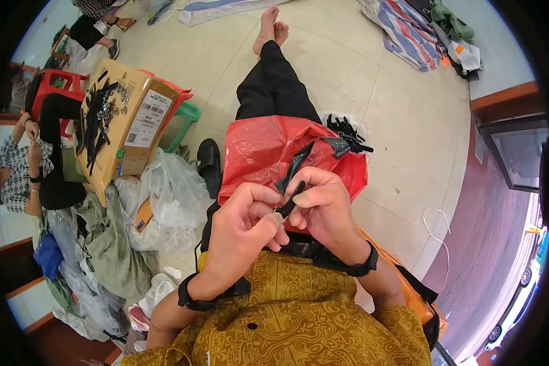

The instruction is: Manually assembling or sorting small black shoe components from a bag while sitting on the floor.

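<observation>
1. Left hand (244, 222): over the near part of the red sheet; thumb and fingers pinch the lower end of a black strip, apparently to steady it.
2. Right hand (323, 210): also above the red sheet's near part; thumb and forefinger pinch the upper end of the same strip, likely so that the two grips can work against each other.
3. Black strip (294, 200): short, slanting between the fingertips, above the red sheet's near part. A glinting bit at its lower end is too small and covered to identify.
4. Red sheet (250, 146): plastic, draped over the lap, probably as a catch surface for loose pieces.
5. Dark plastic piece (296, 163): lying creased on the red sheet, just beyond the fingers.
6. Heap of black strips (346, 131): at the red sheet's far right corner, in a whitish bag, perhaps kept there for easy reach.
7. Black slipper (209, 168): on the floor just left of the red sheet; the outstretched feet (267, 30) beyond the sheet are bare.
8. Clear plastic bag (171, 189): left of the red sheet, past the slipper.
9. Cardboard box (137, 97): farther left of the red sheet, seemingly serving as a table, with black pieces (96, 122) and small shiny parts spread on top.
10. Co-worker (27, 158): seated beyond the box, leftmost from the red sheet, hands close together; what they hold is unclear.
</observation>
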A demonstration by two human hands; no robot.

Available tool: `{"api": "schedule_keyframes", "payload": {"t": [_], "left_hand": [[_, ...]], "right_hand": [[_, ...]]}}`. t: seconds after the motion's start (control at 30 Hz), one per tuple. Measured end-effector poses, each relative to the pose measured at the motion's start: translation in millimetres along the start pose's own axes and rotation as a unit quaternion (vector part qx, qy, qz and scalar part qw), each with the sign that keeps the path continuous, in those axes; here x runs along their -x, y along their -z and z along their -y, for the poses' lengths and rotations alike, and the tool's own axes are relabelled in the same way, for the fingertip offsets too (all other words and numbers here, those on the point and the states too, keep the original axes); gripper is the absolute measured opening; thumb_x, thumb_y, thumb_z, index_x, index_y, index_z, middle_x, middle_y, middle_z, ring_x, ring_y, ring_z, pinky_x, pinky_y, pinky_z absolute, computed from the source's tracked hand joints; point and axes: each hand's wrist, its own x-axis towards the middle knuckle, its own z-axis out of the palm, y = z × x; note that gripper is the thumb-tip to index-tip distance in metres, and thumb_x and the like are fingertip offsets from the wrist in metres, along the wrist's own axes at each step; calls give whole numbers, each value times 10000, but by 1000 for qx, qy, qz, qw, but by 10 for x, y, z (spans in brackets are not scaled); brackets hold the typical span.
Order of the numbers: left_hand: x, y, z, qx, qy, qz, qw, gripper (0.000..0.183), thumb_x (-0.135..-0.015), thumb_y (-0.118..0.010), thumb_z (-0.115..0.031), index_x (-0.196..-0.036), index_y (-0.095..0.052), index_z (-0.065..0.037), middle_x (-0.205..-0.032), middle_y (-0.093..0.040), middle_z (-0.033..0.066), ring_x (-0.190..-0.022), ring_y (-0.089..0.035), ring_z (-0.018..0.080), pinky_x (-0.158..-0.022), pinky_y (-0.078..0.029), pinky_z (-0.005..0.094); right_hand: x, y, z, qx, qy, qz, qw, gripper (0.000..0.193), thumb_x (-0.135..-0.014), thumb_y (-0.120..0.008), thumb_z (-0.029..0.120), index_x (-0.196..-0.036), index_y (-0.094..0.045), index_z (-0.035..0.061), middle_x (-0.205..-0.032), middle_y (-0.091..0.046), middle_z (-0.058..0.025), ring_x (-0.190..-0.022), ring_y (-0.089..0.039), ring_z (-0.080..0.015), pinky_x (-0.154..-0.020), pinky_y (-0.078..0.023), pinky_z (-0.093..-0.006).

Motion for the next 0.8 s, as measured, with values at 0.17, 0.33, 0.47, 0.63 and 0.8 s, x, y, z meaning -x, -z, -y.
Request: {"api": "schedule_keyframes", "payload": {"t": [0.17, 0.33, 0.47, 0.63, 0.8], "left_hand": [[-30, 24, -5, 2, 15, 21, 1000, 198, -781, -446, 33, -978, -435, 41, -699, -563, 88, -594, -572, 125, -508, -464, 223], [-72, 44, -15, 6, 39, 45, 998, 197, -780, -449, 16, -975, -436, 45, -704, -558, 91, -599, -568, 129, -519, -464, 229], [-81, 28, -50, -9, 52, 51, 997, 183, -782, -460, 11, -961, -441, 44, -708, -557, 92, -602, -567, 132, -523, -462, 230], [-95, 6, -21, -9, 59, 42, 997, 153, -792, -481, -18, -931, -448, 36, -704, -552, 93, -602, -567, 141, -519, -457, 236], [-135, -11, 6, 7, 62, 38, 997, 127, -797, -480, -42, -902, -448, 20, -702, -553, 100, -597, -572, 160, -512, -463, 248]], "right_hand": [[-14, 50, -37, -37, -16, 10, 999, 70, -699, -538, 3, -768, -537, -4, -588, -562, -78, -435, -526, -130, -379, -383, -214], [-29, 58, -41, -71, -36, 10, 997, 61, -706, -527, 6, -766, -531, -4, -582, -552, -85, -420, -508, -133, -370, -367, -218], [-44, 107, -74, -105, -46, 17, 993, 52, -712, -521, 5, -762, -528, -7, -583, -549, -92, -412, -500, -137, -368, -368, -228], [-51, 157, -94, -111, -39, 17, 993, 42, -721, -523, 6, -759, -527, -10, -587, -553, -94, -410, -501, -140, -365, -373, -234], [-59, 178, -73, -96, -27, 12, 995, 40, -722, -530, 1, -760, -530, -8, -581, -554, -92, -410, -501, -140, -368, -377, -229]]}}
